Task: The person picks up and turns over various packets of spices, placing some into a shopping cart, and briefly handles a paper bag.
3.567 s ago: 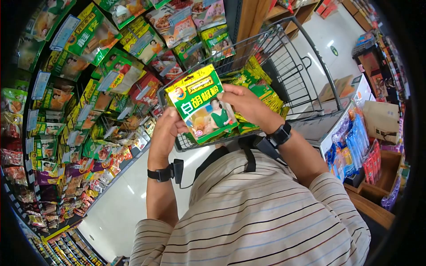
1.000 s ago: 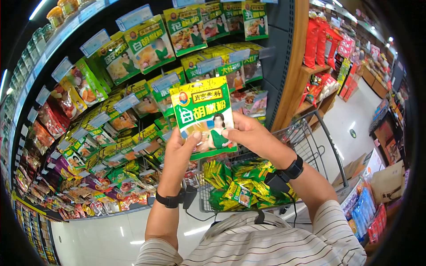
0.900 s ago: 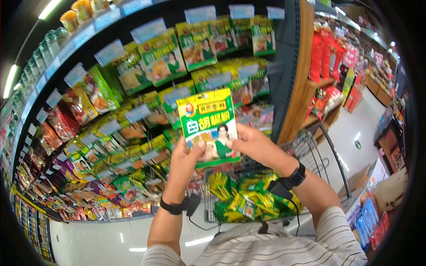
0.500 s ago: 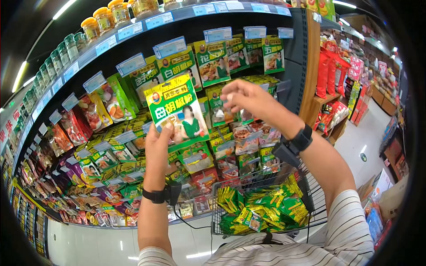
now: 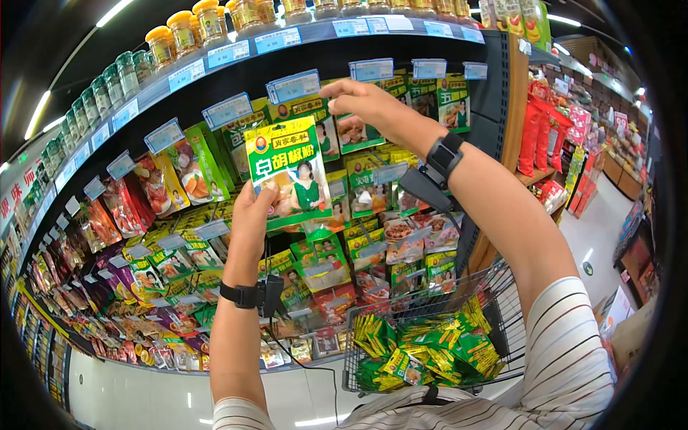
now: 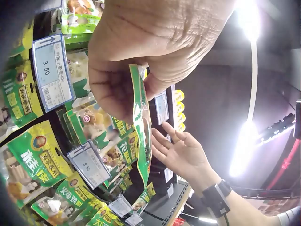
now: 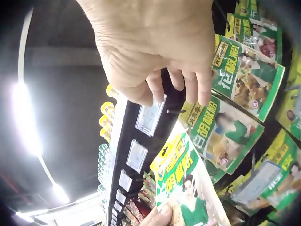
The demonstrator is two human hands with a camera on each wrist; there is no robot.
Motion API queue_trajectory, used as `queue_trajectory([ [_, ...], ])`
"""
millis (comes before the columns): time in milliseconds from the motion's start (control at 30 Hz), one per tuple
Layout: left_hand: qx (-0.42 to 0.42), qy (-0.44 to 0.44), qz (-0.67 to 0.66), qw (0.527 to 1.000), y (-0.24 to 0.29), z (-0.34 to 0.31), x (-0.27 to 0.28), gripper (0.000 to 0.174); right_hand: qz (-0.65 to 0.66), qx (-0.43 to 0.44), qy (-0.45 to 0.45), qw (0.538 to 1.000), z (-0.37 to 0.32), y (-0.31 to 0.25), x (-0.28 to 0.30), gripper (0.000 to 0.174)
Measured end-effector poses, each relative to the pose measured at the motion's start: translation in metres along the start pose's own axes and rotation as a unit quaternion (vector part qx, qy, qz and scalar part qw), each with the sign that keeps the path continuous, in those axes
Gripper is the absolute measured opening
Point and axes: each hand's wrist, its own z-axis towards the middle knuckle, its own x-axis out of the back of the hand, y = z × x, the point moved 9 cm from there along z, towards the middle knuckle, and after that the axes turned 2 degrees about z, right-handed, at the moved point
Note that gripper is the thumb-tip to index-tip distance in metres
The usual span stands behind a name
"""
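My left hand [image 5: 247, 222] pinches the lower left corner of a green and yellow packet [image 5: 290, 175], held upright before the shelf; in the left wrist view the packet [image 6: 141, 127] is seen edge-on between thumb and fingers. My right hand [image 5: 362, 104] is raised above and right of it, beside a price tag [image 5: 292, 86], fingers slightly bent and holding nothing. In the right wrist view, that hand [image 7: 155, 52] hovers near a hanging packet of the same kind [image 7: 225, 134], with a visible gap around its hook.
Jars with yellow lids [image 5: 208, 21] line the shelf above. Rows of hanging packets fill the rack on the left. A wire cart [image 5: 512, 344] with many green and yellow packets [image 5: 430, 351] stands below, and a wooden post [image 5: 512, 107] rises at the right.
My right hand has let go of the packet and moved up and left to the hanging row. My left hand has shifted left with the packet. The view has tilted up toward the shelf.
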Motion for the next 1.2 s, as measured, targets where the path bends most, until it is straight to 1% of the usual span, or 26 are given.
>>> queue_trajectory([
  [100,-0.007,-0.011,-0.003,1.000,-0.007,0.008,0.004,0.028,0.050,0.037,0.002,0.998,0.020,0.005,-0.004,0.043],
  [200,-0.022,0.000,0.003,1.000,-0.002,0.010,0.004,0.027,0.061,0.049,-0.008,0.997,0.026,0.000,-0.006,0.038],
  [300,-0.030,0.000,0.030,0.999,0.002,0.012,0.004,0.027,0.111,0.052,-0.004,0.992,0.022,-0.011,-0.005,0.036],
  [467,-0.044,-0.002,0.024,0.999,0.013,0.016,-0.007,0.025,0.110,0.078,0.006,0.991,0.026,-0.032,0.006,0.044],
  [667,-0.067,-0.019,-0.004,0.998,0.016,0.038,-0.029,0.024,0.096,0.076,0.022,0.992,0.026,-0.029,0.009,0.046],
  [733,-0.076,-0.028,-0.005,0.997,0.013,0.050,-0.034,0.023,0.099,0.073,0.020,0.992,0.028,-0.027,0.009,0.046],
  [833,-0.073,-0.015,-0.010,0.997,0.016,0.058,-0.040,0.022,0.103,0.077,0.017,0.992,0.030,-0.025,0.009,0.046],
  [933,-0.082,-0.017,0.014,0.996,0.012,0.066,-0.041,0.021,0.114,0.088,0.023,0.989,0.033,-0.020,0.009,0.043],
  [1033,-0.067,-0.014,0.008,0.998,0.008,0.070,-0.046,0.020,0.129,0.094,0.026,0.987,0.030,-0.018,0.008,0.042],
  [1133,-0.073,0.006,0.041,0.996,0.002,0.076,-0.043,0.020,0.131,0.086,0.027,0.987,0.025,-0.016,0.007,0.042],
  [1200,-0.054,0.016,0.037,0.998,-0.004,0.080,-0.040,0.020,0.132,0.077,0.027,0.988,0.023,-0.012,0.005,0.042],
])
